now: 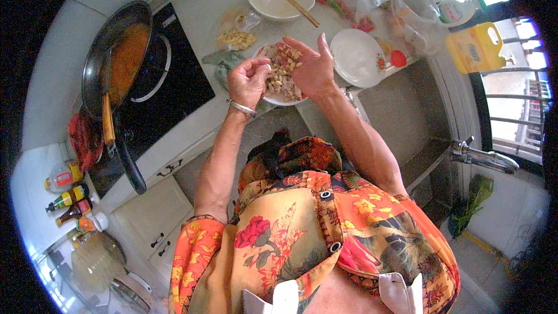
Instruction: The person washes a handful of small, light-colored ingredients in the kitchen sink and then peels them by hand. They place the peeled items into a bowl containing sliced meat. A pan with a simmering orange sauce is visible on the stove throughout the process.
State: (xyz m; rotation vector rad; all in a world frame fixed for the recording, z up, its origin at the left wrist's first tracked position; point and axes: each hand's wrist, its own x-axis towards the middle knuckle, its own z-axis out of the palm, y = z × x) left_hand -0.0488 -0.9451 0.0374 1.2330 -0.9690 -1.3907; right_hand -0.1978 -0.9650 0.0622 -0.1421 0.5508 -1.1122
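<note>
My left hand (249, 79), with a silver bangle at its wrist, is pinched at the left edge of a plate; a small pale piece, perhaps a garlic clove, shows at the fingertips. The plate (282, 102) holds chopped meat (285, 54) and pale cloves. Over its right side my right hand (314, 68) is spread, palm up, holding nothing. Beyond the plate lie peeled garlic cloves (236, 39) by a clear bag, and a green cloth (222, 63) rests at the left. A white plate (357, 57) is at the right.
A wok (93, 74) with orange-brown food and a wooden-handled utensil stands on the black cooktop (187, 83) at left. Chopsticks (290, 0) lie across a white bowl (266, 2). Red peppers (365, 24), plastic bags and a yellow jug (471, 50) are at back right, near a sink (401, 100) and faucet (484, 157).
</note>
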